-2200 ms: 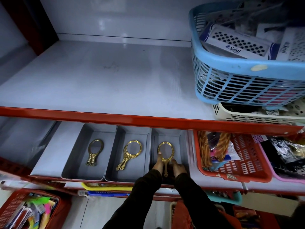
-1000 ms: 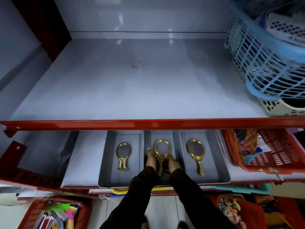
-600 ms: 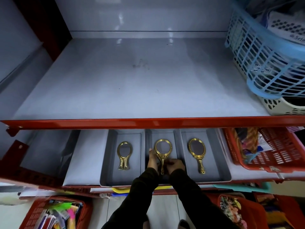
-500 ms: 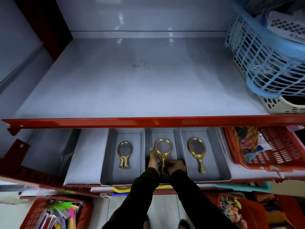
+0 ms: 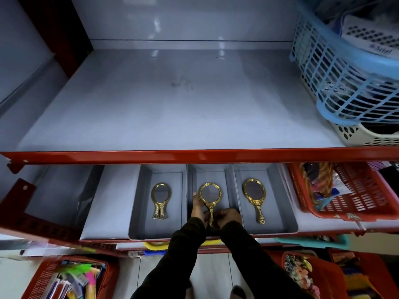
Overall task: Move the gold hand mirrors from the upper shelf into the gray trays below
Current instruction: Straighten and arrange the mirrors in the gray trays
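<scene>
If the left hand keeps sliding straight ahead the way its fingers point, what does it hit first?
Probably the far wall of the middle gray tray. The left hand points deeper along the middle mirror, its left edge; nothing else shows in that line, though depth is unclear.

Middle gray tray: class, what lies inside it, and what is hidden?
Inside the middle gray tray lies one gold hand mirror. The left hand and right hand touch its handle and cover the tray's front floor.
</scene>
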{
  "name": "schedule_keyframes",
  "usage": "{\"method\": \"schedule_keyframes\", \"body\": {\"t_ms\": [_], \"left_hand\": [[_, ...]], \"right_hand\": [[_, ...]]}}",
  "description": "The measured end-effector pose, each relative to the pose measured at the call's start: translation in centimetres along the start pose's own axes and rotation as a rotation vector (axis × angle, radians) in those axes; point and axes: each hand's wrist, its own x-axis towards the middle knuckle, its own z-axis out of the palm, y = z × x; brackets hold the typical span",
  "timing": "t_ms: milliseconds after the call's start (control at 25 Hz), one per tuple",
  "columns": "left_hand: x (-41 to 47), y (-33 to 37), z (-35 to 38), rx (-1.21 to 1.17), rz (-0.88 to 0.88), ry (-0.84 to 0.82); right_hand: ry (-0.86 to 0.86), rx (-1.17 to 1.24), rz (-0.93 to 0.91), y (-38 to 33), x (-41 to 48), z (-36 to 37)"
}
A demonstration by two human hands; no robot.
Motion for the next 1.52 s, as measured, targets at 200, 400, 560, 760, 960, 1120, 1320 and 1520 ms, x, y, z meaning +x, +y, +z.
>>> {"method": "schedule_keyframes", "body": {"t_ms": [200,400,560,760,960,1120,1320,1520], "left_hand": [[-0.4,0.0,0.4,-0.011,-0.006,0.011],[-1.8,0.7,0.7,0.001,0.05,0.022],[-2.9,2.7,0.0,0.021,0.135,-0.007],[-4.0,6.9,-4.4,-0.03,0.275,-0.009],[-2.0,10.1,-10.8,-0.035,0.31,0.181],[-0.6,9.9,-12.7,0.027,0.188,0.262],[0.9,10.7,-12.8,0.015,0.158,0.241],[0.9,10.7,-12.5,-0.03,0.097,0.184]], "right_hand": [[-0.014,-0.009,-0.001,0.0,-0.1,-0.1],[0.075,0.168,0.064,-1.2,-0.5,-1.5],[-0.043,0.742,0.156,-3.8,-1.5,-2.6],[-0.284,0.91,0.093,-8.6,-3.3,-2.0],[-0.451,0.867,0.14,-13.1,-3.9,4.0],[-0.352,0.772,0.243,-13.5,-2.6,9.1],[-0.259,0.701,0.234,-13.8,-0.7,11.2],[-0.267,0.78,0.246,-13.6,-0.5,12.1]]}}
